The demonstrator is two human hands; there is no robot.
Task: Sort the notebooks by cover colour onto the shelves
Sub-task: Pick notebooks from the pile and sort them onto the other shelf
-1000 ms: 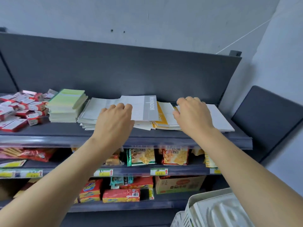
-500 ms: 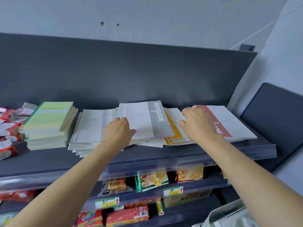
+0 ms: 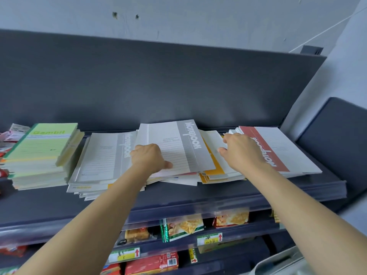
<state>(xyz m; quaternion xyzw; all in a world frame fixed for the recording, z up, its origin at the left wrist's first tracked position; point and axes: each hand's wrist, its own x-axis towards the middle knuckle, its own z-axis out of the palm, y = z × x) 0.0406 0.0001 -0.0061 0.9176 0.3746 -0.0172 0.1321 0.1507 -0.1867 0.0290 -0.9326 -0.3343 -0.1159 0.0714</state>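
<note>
On the top shelf (image 3: 198,195), the left hand (image 3: 148,158) grips the grey notebook (image 3: 178,143): thumb on the cover, fingers curled at its left edge. Just right of it, the right hand (image 3: 244,153) rests open-fingered on the mixed pile (image 3: 212,141). It would be best to lift that one cover cleanly while the pile is steadied. The grey notebook lies flat, long axis front-to-back, grey band on its right.

**Fig.** Top shelf (image 3: 178,197), dark grey; all nbs lie flat on it, covers up.
- L end: tall, neat stack of green nbs (image 3: 41,153).
- L of centre: loose pile topped by grey-band nb (image 3: 103,155).
- Centre: 2nd grey-band nb (image 3: 174,143), skewed.
- R of centre: yellow nbs (image 3: 213,171), fanned, mostly covered.
- R end: red-band nb (image 3: 278,147) atop a white stack.
</note>
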